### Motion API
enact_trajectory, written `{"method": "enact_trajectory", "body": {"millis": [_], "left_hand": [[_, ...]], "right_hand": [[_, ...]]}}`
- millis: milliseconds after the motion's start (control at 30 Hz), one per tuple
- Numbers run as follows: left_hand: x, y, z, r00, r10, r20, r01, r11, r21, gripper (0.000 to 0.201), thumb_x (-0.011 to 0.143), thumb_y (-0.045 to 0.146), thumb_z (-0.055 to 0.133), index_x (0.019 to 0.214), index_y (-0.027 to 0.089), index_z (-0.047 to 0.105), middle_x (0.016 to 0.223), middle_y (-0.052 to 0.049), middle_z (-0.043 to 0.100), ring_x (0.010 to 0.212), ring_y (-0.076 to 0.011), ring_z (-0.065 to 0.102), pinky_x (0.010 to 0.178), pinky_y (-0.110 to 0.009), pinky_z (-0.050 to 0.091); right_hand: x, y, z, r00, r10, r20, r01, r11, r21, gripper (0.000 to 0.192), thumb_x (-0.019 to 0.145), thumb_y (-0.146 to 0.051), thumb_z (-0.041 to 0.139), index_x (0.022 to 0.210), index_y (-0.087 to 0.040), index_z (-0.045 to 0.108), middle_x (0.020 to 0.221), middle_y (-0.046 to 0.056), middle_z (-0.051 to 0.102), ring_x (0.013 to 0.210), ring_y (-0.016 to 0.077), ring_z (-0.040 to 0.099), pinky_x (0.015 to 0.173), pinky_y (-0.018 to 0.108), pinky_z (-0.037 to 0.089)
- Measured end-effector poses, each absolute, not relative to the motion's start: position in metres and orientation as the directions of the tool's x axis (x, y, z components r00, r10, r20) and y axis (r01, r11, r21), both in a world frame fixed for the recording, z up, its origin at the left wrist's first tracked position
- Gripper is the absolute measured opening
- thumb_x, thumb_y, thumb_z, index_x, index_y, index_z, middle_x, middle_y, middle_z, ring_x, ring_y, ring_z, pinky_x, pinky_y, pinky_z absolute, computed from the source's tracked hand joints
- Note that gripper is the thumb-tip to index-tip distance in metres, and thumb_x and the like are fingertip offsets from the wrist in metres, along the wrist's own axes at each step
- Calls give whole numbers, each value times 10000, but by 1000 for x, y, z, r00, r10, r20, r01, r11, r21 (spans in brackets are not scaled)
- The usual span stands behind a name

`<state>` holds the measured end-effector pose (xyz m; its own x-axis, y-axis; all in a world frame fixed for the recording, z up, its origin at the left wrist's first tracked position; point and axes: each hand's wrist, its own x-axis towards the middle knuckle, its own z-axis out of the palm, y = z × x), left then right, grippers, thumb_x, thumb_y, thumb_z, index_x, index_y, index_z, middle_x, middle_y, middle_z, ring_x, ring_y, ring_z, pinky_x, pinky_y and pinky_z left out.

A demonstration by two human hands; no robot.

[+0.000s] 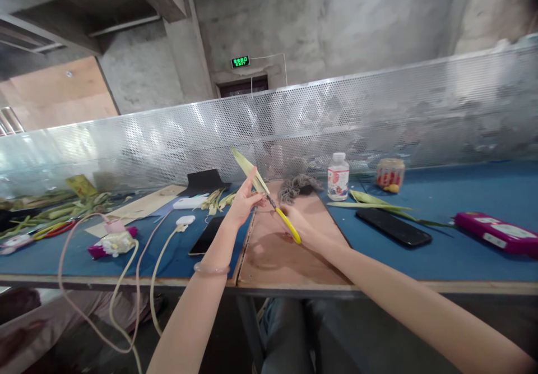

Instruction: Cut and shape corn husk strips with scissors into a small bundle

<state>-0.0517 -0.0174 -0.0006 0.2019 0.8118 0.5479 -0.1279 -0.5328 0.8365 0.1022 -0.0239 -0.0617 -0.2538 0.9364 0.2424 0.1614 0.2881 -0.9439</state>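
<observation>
Pale green, pointed strip of leaf (242,162) is held aslant above the brown wooden panel (269,262) of the blue-topped worktop (471,186), pinched by the left hand (242,203). Yellow-handled, dark-bladed scissors (287,224) are grasped in the right hand (299,227), their blades brought to the strip's lower end (whether they are parted cannot be told). A fingertip could be nicked, since the blades are held so close to the left hand; a ragged edge could be caused by the thin strip bending. Just beyond the right hand, a tangled grey fibrous bundle (294,188) could be brushed. Farther right, a white plastic bottle (338,179) and a black smartphone (393,227) are seen; leftward, a dark flat phone (205,236) is partly covered by the forearm.
</observation>
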Motion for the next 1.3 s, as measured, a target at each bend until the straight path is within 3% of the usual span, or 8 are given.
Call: {"method": "enact_trajectory", "body": {"millis": [133,400,633,767,933,1067,1300], "left_hand": [[-52,-16,-2,204,819,537,-130,-521,844,896,662,146,654,1448,314,258,1227,-78,598,640,-100,603,562,-224,467],[-53,-14,-3,219,812,541,-144,-521,841,887,673,142,655,1448,313,260,1282,-89,566,633,-91,602,615,-243,508],[-51,-17,-1,233,803,549,-125,-535,836,869,675,141,658,1432,348,285,1444,-64,396,639,-63,583,621,-234,525],[-51,-18,-2,235,799,553,-122,-540,833,851,692,137,644,1433,352,283,1454,-64,381,646,-63,579,624,-237,529],[-52,-13,-3,234,807,543,-130,-527,840,868,673,132,662,1425,362,296,1435,-66,404,645,-69,584,616,-242,537],[-54,-9,-5,240,809,536,-139,-518,844,894,663,121,669,1432,359,280,1393,-81,457,659,-87,603,618,-249,537],[-55,-7,-5,253,809,531,-120,-518,847,919,674,122,654,1452,351,221,1371,-90,477,661,-96,618,655,-272,540]], "right_hand": [[103,-22,-63,-261,934,244,173,294,-940,302,897,-336,536,1131,-147,563,1092,66,597,899,179,607,754,357,529],[105,-22,-61,-288,925,248,180,306,-935,317,893,-338,540,1147,-148,557,1118,69,588,930,193,603,776,374,525],[105,-25,-62,-285,920,269,179,327,-928,334,892,-334,543,1171,-151,544,1153,78,575,967,203,594,804,397,516],[105,-23,-64,-274,919,283,188,340,-921,327,893,-334,542,1162,-148,547,1132,76,583,943,193,600,786,385,521],[105,-15,-64,-263,918,296,222,356,-908,277,898,-363,526,1045,-136,588,981,42,618,795,147,609,687,311,523],[106,-12,-63,-254,911,324,244,384,-890,249,836,-386,568,875,-142,601,759,12,618,642,122,555,557,237,451],[109,-13,-64,-245,895,374,269,433,-860,205,724,-379,582,762,-177,582,629,-14,583,618,141,504,528,226,391]]}}
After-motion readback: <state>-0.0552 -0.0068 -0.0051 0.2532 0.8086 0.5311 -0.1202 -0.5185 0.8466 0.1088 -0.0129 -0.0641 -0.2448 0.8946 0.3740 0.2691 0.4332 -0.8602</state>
